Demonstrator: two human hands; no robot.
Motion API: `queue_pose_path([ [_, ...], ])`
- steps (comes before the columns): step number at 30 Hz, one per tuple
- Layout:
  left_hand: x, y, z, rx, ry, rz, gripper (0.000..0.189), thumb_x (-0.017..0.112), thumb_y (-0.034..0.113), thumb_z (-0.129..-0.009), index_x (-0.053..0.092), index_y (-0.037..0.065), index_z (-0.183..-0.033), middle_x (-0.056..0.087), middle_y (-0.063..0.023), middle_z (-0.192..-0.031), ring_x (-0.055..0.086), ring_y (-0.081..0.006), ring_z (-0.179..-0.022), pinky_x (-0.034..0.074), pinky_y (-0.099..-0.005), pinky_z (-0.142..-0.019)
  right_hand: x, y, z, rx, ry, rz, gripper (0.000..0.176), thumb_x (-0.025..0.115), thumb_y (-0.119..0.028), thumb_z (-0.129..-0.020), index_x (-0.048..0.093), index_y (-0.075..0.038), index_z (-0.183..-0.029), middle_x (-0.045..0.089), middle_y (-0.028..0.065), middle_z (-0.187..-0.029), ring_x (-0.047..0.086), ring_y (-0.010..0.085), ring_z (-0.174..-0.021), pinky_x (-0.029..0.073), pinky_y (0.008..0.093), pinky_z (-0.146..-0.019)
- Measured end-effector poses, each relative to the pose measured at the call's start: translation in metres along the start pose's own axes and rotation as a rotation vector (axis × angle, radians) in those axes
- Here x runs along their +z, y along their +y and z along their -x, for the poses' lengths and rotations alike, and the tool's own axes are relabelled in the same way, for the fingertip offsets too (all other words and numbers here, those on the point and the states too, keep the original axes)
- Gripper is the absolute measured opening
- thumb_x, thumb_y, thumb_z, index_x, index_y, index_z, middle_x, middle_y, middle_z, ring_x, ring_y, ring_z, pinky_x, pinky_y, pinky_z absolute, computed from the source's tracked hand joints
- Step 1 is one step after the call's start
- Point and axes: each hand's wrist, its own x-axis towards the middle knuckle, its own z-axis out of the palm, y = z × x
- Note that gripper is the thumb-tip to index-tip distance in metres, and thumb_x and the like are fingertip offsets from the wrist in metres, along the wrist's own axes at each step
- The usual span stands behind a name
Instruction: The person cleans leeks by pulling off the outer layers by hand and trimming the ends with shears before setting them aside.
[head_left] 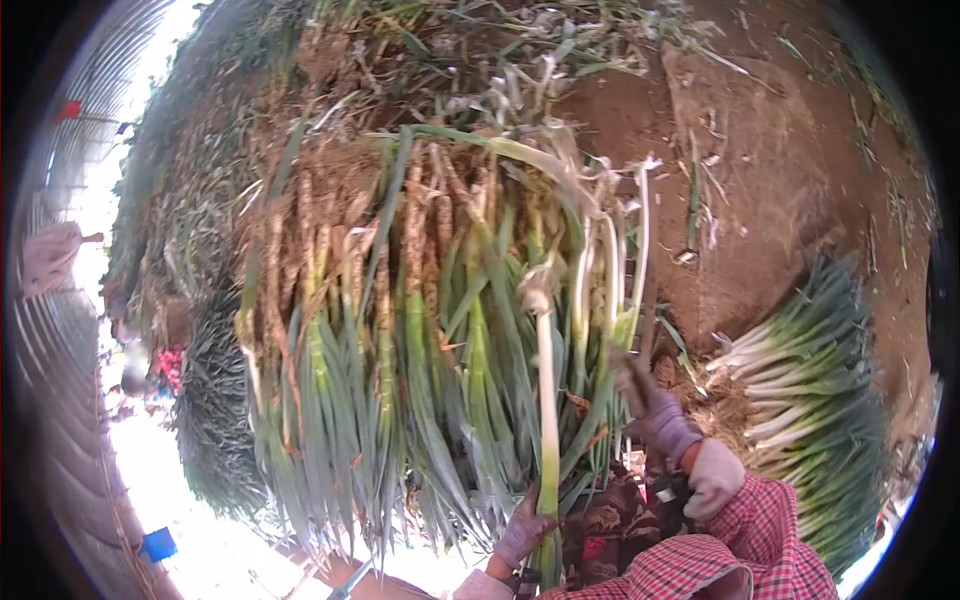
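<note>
A single long green onion point(547, 390) stands upright in front of me, its white stalk stripped and its root end point(536, 285) at the top. My left hand point(525, 532), in a pale purple glove, is wrapped round its green lower part. To the right of the stalk, my right hand point(660, 415) is raised in a similar glove with dirt-darkened fingers. Those fingers are blurred, and I cannot tell what they hold. Behind both hands lies a wide heap of unpeeled green onions point(415, 330), roots caked with soil.
A bundle of cleaned green onions point(800, 410) lies on the brown ground at the right. Stripped leaves and peelings point(480, 70) litter the far side. More green onions point(215, 400) are piled at the left, near a ribbed wall point(60, 400).
</note>
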Motion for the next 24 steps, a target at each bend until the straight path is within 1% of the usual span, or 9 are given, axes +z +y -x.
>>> queue_pose_path([
  [2,-0.005,0.025,-0.019,0.371,0.161,-0.330,0.082,0.060,0.009,-0.073,0.023,0.005,-0.147,0.060,-0.0174,-0.111,0.062,-0.0249,-0.091,0.050,-0.0338,-0.081,-0.018,-0.018,0.002,0.097,0.028,0.028,0.106,0.074,-0.001,-0.057,0.021,-0.017,-0.148,0.057,0.0188,-0.125,0.059,0.0296,-0.112,0.049,0.0322,-0.092],
  [4,-0.017,0.081,-0.037,-0.039,-0.038,-0.026,0.083,0.062,0.007,-0.073,0.024,0.007,-0.147,0.058,-0.0193,-0.121,0.059,-0.0287,-0.102,0.045,-0.0334,-0.092,-0.015,-0.007,0.013,-0.018,-0.003,0.099,0.102,0.072,-0.002,-0.059,0.023,-0.018,-0.147,0.058,0.0176,-0.123,0.059,0.0295,-0.110,0.049,0.0319,-0.091],
  [9,0.003,0.064,-0.147,0.279,0.339,-0.619,0.080,0.061,0.026,-0.078,0.024,0.010,-0.147,0.041,-0.0231,-0.136,0.041,-0.0312,-0.128,0.037,-0.0362,-0.105,-0.020,-0.011,0.031,-0.007,-0.097,0.135,0.108,0.078,-0.008,-0.060,0.016,-0.013,-0.149,0.056,0.0175,-0.127,0.057,0.0280,-0.114,0.045,0.0331,-0.098],
  [12,0.021,0.045,-0.166,0.179,0.358,-0.936,0.067,0.060,0.031,-0.081,0.036,0.017,-0.141,0.048,-0.0179,-0.125,0.053,-0.0403,-0.108,0.048,-0.0429,-0.090,0.011,0.073,0.026,-0.032,-0.362,0.126,0.105,0.076,-0.015,-0.063,0.016,-0.014,-0.149,0.054,0.0203,-0.129,0.055,0.0325,-0.116,0.043,0.0365,-0.101],
  [13,0.012,0.036,-0.167,0.397,0.391,-0.821,0.051,0.055,0.036,-0.084,0.048,0.013,-0.130,0.053,-0.0164,-0.115,0.054,-0.0374,-0.108,0.048,-0.0400,-0.088,0.002,0.017,0.034,-0.023,-0.462,0.262,0.104,0.075,-0.016,-0.063,0.017,-0.016,-0.149,0.054,0.0215,-0.126,0.056,0.0352,-0.113,0.045,0.0378,-0.097],
  [15,-0.026,0.077,-0.155,0.121,0.479,-0.744,0.037,0.053,0.031,-0.086,0.055,0.009,-0.117,0.057,-0.0141,-0.113,0.056,-0.0340,-0.105,0.048,-0.0378,-0.088,-0.005,-0.044,0.038,0.007,-0.558,0.373,0.102,0.074,-0.016,-0.063,0.019,-0.017,-0.148,0.055,0.0226,-0.124,0.057,0.0378,-0.111,0.047,0.0391,-0.093],
  [17,-0.067,0.087,-0.142,0.562,0.926,-0.693,0.032,0.052,0.026,-0.087,0.057,0.007,-0.112,0.059,-0.0135,-0.110,0.057,-0.0334,-0.102,0.048,-0.0400,-0.086,-0.001,-0.037,0.036,-0.070,-0.356,0.231,0.101,0.073,-0.015,-0.061,0.021,-0.020,-0.148,0.059,0.0235,-0.114,0.059,0.0411,-0.103,0.049,0.0412,-0.085],
  [22,-0.106,0.123,-0.200,-0.095,0.716,-0.934,0.046,0.064,0.027,-0.079,0.051,0.007,-0.118,0.058,-0.0195,-0.115,0.056,-0.0355,-0.110,0.049,-0.0421,-0.086,0.015,-0.035,0.022,-0.106,-0.384,0.300,0.102,0.073,-0.017,-0.061,0.021,-0.022,-0.148,0.064,0.0215,-0.099,0.062,0.0393,-0.094,0.049,0.0424,-0.081],
  [24,-0.113,0.135,-0.201,-0.120,0.623,-0.907,0.051,0.067,0.028,-0.076,0.049,0.007,-0.118,0.059,-0.0211,-0.114,0.056,-0.0368,-0.109,0.049,-0.0425,-0.087,0.020,-0.043,0.023,-0.053,-0.457,0.303,0.102,0.073,-0.016,-0.060,0.021,-0.022,-0.148,0.065,0.0209,-0.098,0.063,0.0388,-0.093,0.049,0.0415,-0.081],
])
